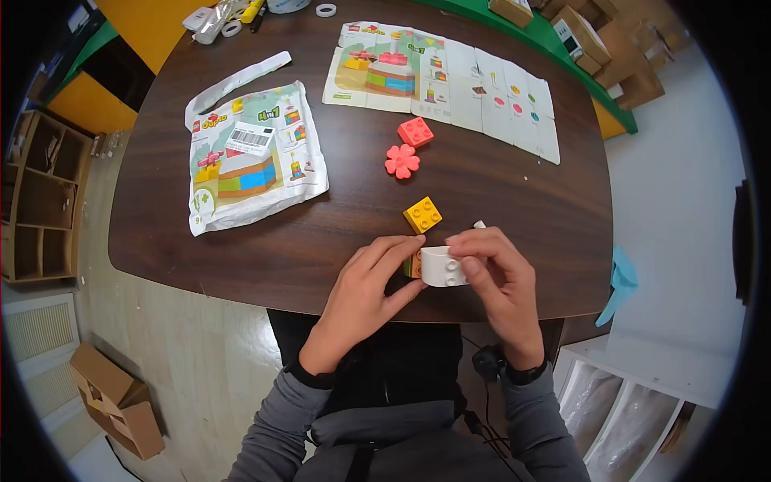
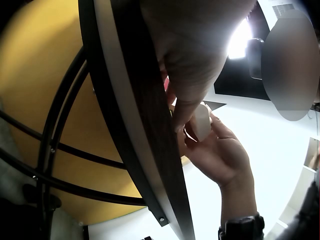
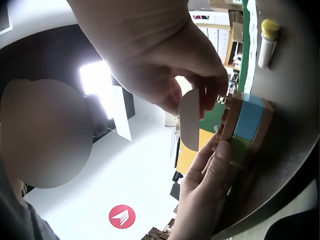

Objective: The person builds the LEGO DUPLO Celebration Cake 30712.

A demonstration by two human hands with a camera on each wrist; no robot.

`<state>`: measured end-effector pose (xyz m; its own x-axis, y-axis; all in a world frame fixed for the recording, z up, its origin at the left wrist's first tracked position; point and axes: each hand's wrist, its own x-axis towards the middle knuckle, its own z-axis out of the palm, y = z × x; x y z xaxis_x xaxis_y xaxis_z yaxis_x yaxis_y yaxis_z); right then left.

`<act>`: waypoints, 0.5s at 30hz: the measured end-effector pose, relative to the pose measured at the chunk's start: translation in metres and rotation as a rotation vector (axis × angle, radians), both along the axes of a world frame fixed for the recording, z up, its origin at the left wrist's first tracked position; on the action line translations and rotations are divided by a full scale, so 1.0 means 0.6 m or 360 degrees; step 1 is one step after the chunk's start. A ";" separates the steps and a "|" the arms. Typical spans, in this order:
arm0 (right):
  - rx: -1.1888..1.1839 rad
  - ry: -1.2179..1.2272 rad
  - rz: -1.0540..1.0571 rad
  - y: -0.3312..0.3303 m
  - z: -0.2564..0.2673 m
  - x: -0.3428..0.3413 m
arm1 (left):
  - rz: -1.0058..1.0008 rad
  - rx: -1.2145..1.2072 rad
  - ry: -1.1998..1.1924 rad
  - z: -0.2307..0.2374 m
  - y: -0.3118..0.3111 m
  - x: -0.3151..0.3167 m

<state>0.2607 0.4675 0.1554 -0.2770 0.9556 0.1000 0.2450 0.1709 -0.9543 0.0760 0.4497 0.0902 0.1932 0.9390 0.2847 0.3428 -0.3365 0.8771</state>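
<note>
In the head view my right hand [image 1: 502, 277] pinches a white, round-sided building brick [image 1: 438, 267] between thumb and fingers, its studs facing my right side. My left hand [image 1: 365, 277] holds a low block stack near the table's front edge. The right wrist view shows that stack [image 3: 250, 117] with brown layers around a blue brick [image 3: 251, 116] and a green brick [image 3: 241, 150]; the left thumb lies against the green one. There, the white brick [image 3: 189, 120] is apart from the studded brown layer. From the head, the white brick hides much of the stack.
Beyond the hands lie a yellow brick [image 1: 422, 214], a pink flower piece [image 1: 401, 161] and a red brick [image 1: 415, 132]. A white candle piece with a yellow top [image 3: 268, 45] stands nearby. The Duplo bag [image 1: 257, 161] lies left; an instruction sheet [image 1: 450, 80] spreads behind.
</note>
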 end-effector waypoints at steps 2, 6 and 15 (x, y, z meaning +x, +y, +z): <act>-0.0065 0.0000 -0.0020 0.001 -0.009 -0.002 | 0.0009 0.0018 0.0008 -0.001 0.001 0.000; 0.0235 -0.0398 0.0087 0.011 -0.023 -0.007 | 0.0008 -0.0026 0.0021 -0.003 -0.001 -0.001; 0.0073 -0.0354 -0.0012 0.005 -0.024 0.004 | 0.0007 0.0007 0.0041 -0.004 0.001 0.000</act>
